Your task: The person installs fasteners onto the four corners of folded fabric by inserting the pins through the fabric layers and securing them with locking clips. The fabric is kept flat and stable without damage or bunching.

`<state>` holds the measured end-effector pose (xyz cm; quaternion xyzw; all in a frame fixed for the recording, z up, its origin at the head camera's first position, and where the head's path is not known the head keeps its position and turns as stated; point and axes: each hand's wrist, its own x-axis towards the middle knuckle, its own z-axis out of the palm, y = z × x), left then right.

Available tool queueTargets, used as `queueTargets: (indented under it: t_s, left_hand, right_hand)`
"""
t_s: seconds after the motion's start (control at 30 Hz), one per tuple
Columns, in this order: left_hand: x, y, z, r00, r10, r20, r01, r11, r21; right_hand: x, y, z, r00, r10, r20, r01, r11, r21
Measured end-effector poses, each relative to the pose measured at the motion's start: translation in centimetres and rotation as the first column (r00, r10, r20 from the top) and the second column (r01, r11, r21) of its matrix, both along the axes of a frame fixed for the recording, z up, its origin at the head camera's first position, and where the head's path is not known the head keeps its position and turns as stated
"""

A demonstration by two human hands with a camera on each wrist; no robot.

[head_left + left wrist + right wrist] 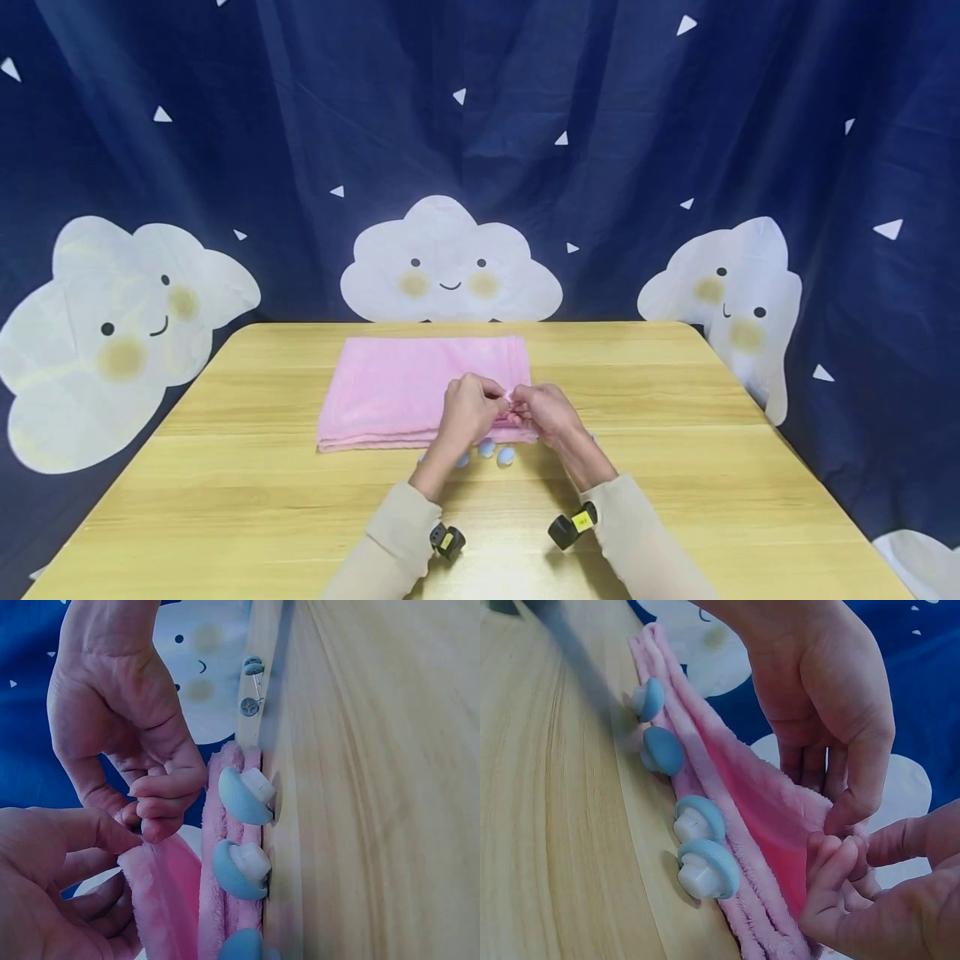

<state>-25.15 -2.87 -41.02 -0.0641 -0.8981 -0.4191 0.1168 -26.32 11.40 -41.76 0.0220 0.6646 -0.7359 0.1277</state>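
Note:
A folded pink plush blanket (405, 383) lies on the table, its near right corner lifted. My left hand (468, 408) pinches that raised edge between thumb and fingers, best seen in the right wrist view. My right hand (551, 412) meets it at the same corner, fingertips curled against the fabric and touching the left fingertips. Whether anything small sits between the right fingertips is hidden. Along the blanket's near edge lie several blue mushroom-shaped clips (709, 870) with white stems, tipped on their sides.
Beyond the blanket's right end, a blue cap (253, 666) and a round disc (250, 706) lie with a thin pin between them. The wooden table (712, 483) backs onto a dark blue curtain (450, 150) with cloud prints. Black cameras (573, 527) sit on both wrists.

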Motion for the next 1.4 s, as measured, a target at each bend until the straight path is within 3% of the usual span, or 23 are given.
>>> queueTargets:
  t_s: [0.8, 1.2, 1.4]
  left_hand:
    - [0.2, 0.6, -0.5, 0.999, 0.019, -0.035, -0.02, 1.0, -0.013]
    - [-0.3, -0.4, 0.2, 0.999, -0.024, -0.044, 0.025, 0.999, 0.033]
    - [-0.4, -0.9, 0.6, 0.998, -0.062, -0.007, 0.062, 0.997, 0.054]
  right_hand:
    - [0.3, -0.2, 0.0, 0.998, -0.049, 0.039, 0.049, 0.999, -0.001]
    - [0.3, 0.7, 1.4, 0.99, 0.136, -0.04, -0.135, 0.99, 0.035]
    - [0.0, 1.1, 1.4, 0.984, 0.17, -0.058, -0.169, 0.985, 0.025]
